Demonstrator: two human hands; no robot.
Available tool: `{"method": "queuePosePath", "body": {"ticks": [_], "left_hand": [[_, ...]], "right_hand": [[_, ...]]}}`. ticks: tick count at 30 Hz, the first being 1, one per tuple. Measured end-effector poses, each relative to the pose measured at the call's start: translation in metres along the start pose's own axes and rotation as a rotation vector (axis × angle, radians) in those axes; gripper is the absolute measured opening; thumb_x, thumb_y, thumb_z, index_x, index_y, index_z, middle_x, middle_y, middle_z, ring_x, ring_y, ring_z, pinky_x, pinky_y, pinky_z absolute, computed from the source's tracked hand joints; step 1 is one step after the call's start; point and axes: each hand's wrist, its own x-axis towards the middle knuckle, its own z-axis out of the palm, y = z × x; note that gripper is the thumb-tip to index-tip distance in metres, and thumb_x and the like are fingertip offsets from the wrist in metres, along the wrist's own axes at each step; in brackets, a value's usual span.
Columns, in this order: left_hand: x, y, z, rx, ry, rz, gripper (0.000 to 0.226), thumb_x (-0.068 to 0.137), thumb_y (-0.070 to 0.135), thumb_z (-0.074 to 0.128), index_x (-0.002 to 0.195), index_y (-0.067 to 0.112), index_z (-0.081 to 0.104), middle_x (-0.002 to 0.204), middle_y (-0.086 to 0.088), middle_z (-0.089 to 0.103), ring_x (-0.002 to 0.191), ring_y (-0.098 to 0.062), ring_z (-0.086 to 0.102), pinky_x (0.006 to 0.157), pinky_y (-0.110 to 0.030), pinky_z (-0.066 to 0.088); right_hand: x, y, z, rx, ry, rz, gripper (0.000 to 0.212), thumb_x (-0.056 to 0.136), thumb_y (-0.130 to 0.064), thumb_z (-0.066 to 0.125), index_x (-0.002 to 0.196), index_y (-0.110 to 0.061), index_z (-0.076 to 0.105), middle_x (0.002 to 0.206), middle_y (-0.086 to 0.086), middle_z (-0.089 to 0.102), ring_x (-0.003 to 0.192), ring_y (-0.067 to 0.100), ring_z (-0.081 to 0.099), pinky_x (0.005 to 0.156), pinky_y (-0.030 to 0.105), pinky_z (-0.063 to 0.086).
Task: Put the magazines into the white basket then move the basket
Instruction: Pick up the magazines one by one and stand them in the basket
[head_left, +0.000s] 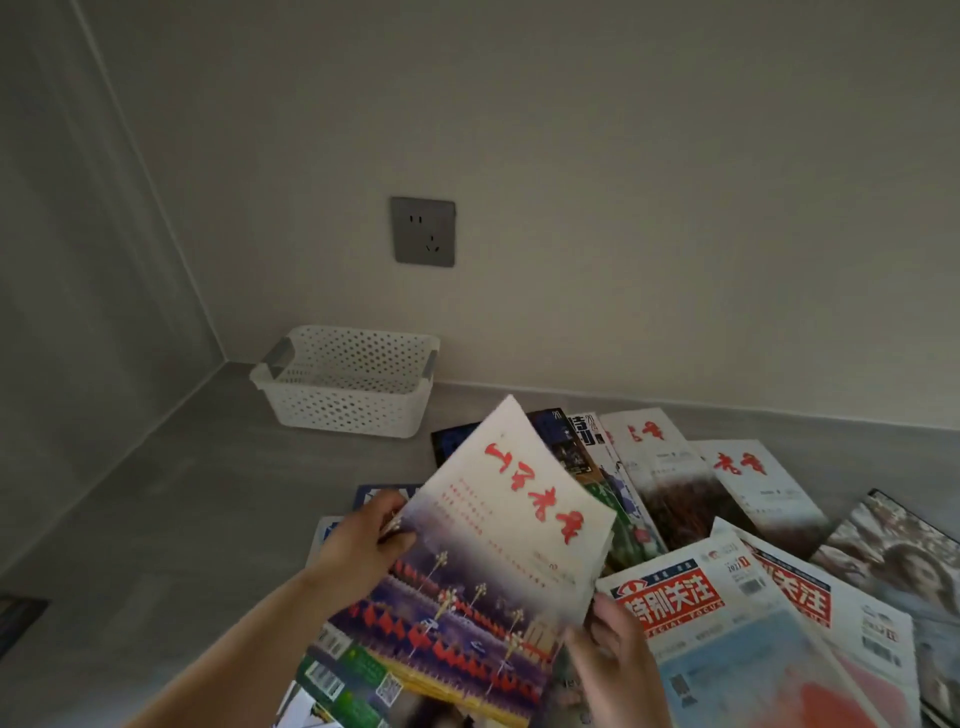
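The empty basket (343, 410) waits open-topped by the wall, well apart. Left hand (363, 540) curls its fingers round the magazine (498, 525) edge; right hand (618, 644) pinches its lower corner, steadying it tilted above the pile (727, 519), probably basket-bound.

Bare floor (208, 519) lies open at left, up to my white basket (345, 382) in the corner; scattered magazines (727, 519) crowd lower right.
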Motion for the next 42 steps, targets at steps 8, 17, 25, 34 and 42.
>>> {"method": "queuePosePath", "body": {"ticks": [8,17,25,34,42], "left_hand": [[0.012,0.014,-0.058,-0.652,0.219,0.073,0.03,0.082,-0.006,0.052,0.075,0.023,0.05,0.072,0.003,0.061,0.064,-0.006,0.058,0.056,-0.013,0.046],[0.062,0.002,-0.15,-0.559,0.506,0.168,0.017,0.082,0.005,0.057,0.087,0.02,0.049,0.077,0.011,0.058,0.07,0.0,0.053,0.059,-0.017,0.041],[0.146,-0.009,-0.219,-0.463,0.522,0.105,0.026,0.082,-0.001,0.054,0.107,0.0,0.061,0.105,-0.024,0.065,0.078,-0.02,0.057,0.071,-0.03,0.047],[0.225,-0.036,-0.228,-0.195,0.584,0.039,0.022,0.083,0.005,0.054,0.102,-0.001,0.064,0.104,-0.024,0.067,0.093,-0.033,0.061,0.073,-0.028,0.036],[0.269,-0.072,-0.179,-0.154,0.469,-0.084,0.023,0.085,0.008,0.051,0.103,0.004,0.065,0.106,-0.021,0.067,0.095,-0.034,0.061,0.072,-0.029,0.038]], "right_hand": [[0.044,-0.059,0.018,0.318,-0.153,0.012,0.076,0.078,-0.033,0.059,0.14,-0.015,0.02,0.132,0.014,0.051,0.116,0.028,0.052,0.101,0.043,0.038],[0.098,-0.17,0.087,0.287,-0.192,-0.339,0.023,0.08,-0.005,0.06,0.074,-0.026,0.068,0.072,-0.006,0.074,0.067,0.009,0.07,0.052,0.019,0.053],[0.154,-0.254,0.136,0.25,-0.001,-0.47,0.025,0.078,0.008,0.055,0.089,-0.009,0.069,0.069,-0.009,0.069,0.044,-0.005,0.057,0.041,0.005,0.045],[0.227,-0.253,0.182,0.174,0.06,-0.415,0.02,0.082,0.002,0.053,0.094,-0.006,0.067,0.079,0.002,0.062,0.047,-0.001,0.054,0.037,0.001,0.038],[0.281,-0.214,0.196,0.059,0.05,-0.272,0.021,0.084,-0.001,0.051,0.084,-0.017,0.064,0.076,0.004,0.062,0.057,0.004,0.053,0.035,0.003,0.039]]}}
